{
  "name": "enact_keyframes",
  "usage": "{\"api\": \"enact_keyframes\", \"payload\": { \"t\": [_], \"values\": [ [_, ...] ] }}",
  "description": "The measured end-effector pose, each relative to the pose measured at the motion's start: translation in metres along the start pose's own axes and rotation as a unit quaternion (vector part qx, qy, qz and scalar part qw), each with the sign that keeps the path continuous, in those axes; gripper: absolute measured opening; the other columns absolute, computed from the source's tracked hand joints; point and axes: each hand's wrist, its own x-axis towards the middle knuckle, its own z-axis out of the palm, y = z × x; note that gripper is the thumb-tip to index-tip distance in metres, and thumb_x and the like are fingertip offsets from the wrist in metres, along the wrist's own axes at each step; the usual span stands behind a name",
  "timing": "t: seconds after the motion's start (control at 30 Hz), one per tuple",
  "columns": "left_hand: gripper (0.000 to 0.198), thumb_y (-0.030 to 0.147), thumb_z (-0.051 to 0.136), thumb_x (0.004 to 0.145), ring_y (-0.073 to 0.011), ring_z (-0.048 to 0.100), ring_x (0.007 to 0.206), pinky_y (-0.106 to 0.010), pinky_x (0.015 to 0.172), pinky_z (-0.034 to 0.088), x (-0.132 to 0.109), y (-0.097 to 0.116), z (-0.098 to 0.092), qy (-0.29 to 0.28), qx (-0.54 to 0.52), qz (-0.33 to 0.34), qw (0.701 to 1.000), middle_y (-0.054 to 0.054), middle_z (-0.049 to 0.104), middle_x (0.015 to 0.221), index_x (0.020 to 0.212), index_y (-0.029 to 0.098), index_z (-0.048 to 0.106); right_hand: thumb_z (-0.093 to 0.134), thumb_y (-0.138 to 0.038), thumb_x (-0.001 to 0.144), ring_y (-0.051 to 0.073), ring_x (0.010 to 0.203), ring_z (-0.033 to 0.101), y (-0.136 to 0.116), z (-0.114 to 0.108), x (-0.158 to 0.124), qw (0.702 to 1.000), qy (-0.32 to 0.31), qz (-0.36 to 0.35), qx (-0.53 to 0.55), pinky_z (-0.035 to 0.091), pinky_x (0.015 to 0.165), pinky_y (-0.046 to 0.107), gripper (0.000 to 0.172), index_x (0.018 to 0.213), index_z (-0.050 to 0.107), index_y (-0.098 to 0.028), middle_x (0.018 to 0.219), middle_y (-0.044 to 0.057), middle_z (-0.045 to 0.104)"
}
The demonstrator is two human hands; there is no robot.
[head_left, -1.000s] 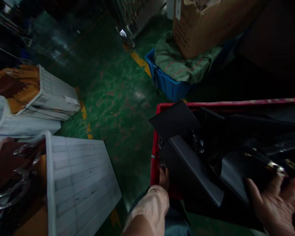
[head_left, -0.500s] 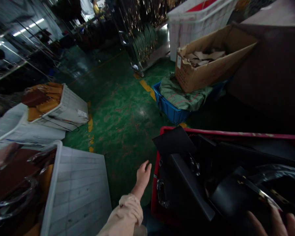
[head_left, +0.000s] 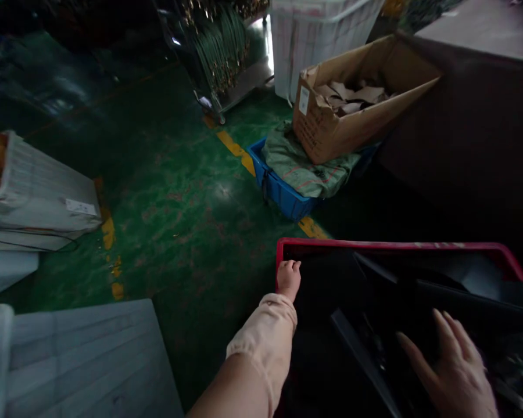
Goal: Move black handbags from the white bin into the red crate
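Observation:
My left hand (head_left: 289,278), below a pale sleeve, is closed over the left rim of a red bin (head_left: 375,245) close to its far corner. Inside the bin lies a pile of black handbags and flat black panels (head_left: 331,284), too dark to separate well. Over the pile, on the right, my right hand (head_left: 459,366) is open, its thumb and fingers apart. Whether it touches the black goods below, I cannot tell. Clear plastic wrapping (head_left: 518,360) glints beside it at the right edge.
Beyond the bin, a blue crate (head_left: 283,194) bears a green sack (head_left: 305,165) and a cardboard box (head_left: 353,125) of scraps. White bins (head_left: 91,354) line the left side. A wheeled rack (head_left: 220,64) of green straps stands behind on the green floor.
My left hand has gone from beside the red bin to its rim and closed there. My right hand has come further into view, off the handbag's metal trim. The view has shifted right and downward.

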Motion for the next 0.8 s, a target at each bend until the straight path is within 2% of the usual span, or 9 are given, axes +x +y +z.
{"api": "enact_keyframes", "payload": {
  "t": [0.07,0.13,0.23,0.37,0.43,0.53,0.6,0.63,0.8],
  "values": [
    [0.031,0.021,0.042,0.088,-0.0309,0.046,0.122,-0.044,0.105,0.034,0.003,-0.008,0.011,-0.039,0.056,0.038,0.997,-0.019,0.053,0.128,0.107,0.01,0.064,0.033,-0.069,0.077,0.034,0.14,0.017,-0.021,0.023,0.027,0.998,-0.013,-0.031,-0.056,0.022,0.114,0.05,0.087,0.146,0.026,-0.016,0.15,0.014,0.023],
    [0.047,0.006,0.042,0.079,-0.0346,0.022,0.138,-0.051,0.113,0.018,0.006,-0.018,0.018,-0.089,0.136,0.106,0.981,-0.018,0.031,0.148,0.124,0.006,0.054,0.032,-0.07,0.078,0.038,0.141,0.004,-0.036,0.048,0.049,0.991,-0.053,-0.042,-0.116,0.019,0.111,0.057,0.084,0.144,0.031,-0.018,0.152,0.014,0.017],
    [0.059,-0.001,0.039,0.073,-0.0336,0.006,0.142,-0.052,0.116,0.009,0.009,-0.033,0.019,-0.16,0.187,0.19,0.95,-0.018,0.02,0.153,0.131,-0.001,0.046,0.037,-0.076,0.073,0.048,0.135,-0.017,-0.049,0.082,0.071,0.977,-0.126,-0.007,-0.173,0.017,0.105,0.068,0.083,0.141,0.037,-0.028,0.154,0.009,0.013],
    [0.054,0.005,0.043,0.076,-0.0296,0.011,0.142,-0.049,0.116,0.016,0.012,-0.053,-0.003,-0.137,0.059,0.261,0.954,-0.013,0.027,0.151,0.128,0.009,0.052,0.039,-0.08,0.071,0.048,0.137,0.0,-0.056,0.12,0.08,0.96,-0.182,0.063,-0.202,0.019,0.102,0.069,0.09,0.142,0.036,-0.024,0.153,0.013,0.012],
    [0.047,0.009,0.041,0.081,-0.0227,0.02,0.14,-0.042,0.116,0.021,0.014,-0.069,-0.019,-0.06,-0.025,0.203,0.977,-0.009,0.036,0.147,0.125,0.016,0.056,0.038,-0.079,0.072,0.046,0.137,0.011,-0.059,0.134,0.081,0.961,-0.178,0.084,-0.192,0.026,0.101,0.064,0.092,0.143,0.035,-0.02,0.153,0.019,0.009],
    [0.047,0.013,0.041,0.084,-0.0171,0.037,0.132,-0.033,0.113,0.027,0.023,-0.109,-0.039,0.003,-0.118,-0.089,0.989,-0.011,0.044,0.14,0.13,0.013,0.048,0.036,-0.081,0.072,0.048,0.136,0.013,-0.068,0.143,0.084,0.965,-0.159,0.11,-0.178,0.027,0.1,0.065,0.096,0.143,0.033,-0.017,0.152,0.023,0.008],
    [0.048,0.015,0.043,0.084,-0.0192,0.047,0.123,-0.033,0.108,0.034,0.031,-0.14,-0.045,-0.043,-0.146,-0.249,0.957,-0.016,0.051,0.133,0.13,0.006,0.046,0.035,-0.081,0.073,0.048,0.136,0.015,-0.077,0.137,0.086,0.963,-0.172,0.115,-0.17,0.025,0.099,0.068,0.098,0.145,0.03,-0.014,0.151,0.024,0.013],
    [0.046,0.017,0.044,0.083,-0.0208,0.052,0.117,-0.034,0.104,0.039,0.033,-0.155,-0.045,-0.082,-0.153,-0.289,0.941,-0.017,0.056,0.127,0.127,0.005,0.049,0.035,-0.08,0.074,0.047,0.136,0.015,-0.083,0.13,0.087,0.963,-0.18,0.116,-0.166,0.024,0.101,0.068,0.099,0.146,0.027,-0.012,0.151,0.024,0.016],
    [0.035,0.018,0.048,0.081,-0.0201,0.063,0.098,-0.031,0.087,0.05,0.014,-0.202,-0.035,-0.233,-0.187,-0.313,0.902,-0.013,0.065,0.113,0.112,0.011,0.061,0.038,-0.077,0.077,0.042,0.14,0.008,-0.111,0.075,0.07,0.978,-0.137,0.112,-0.11,0.016,0.113,0.058,0.098,0.148,0.02,-0.012,0.152,0.019,0.018]
  ]
}}
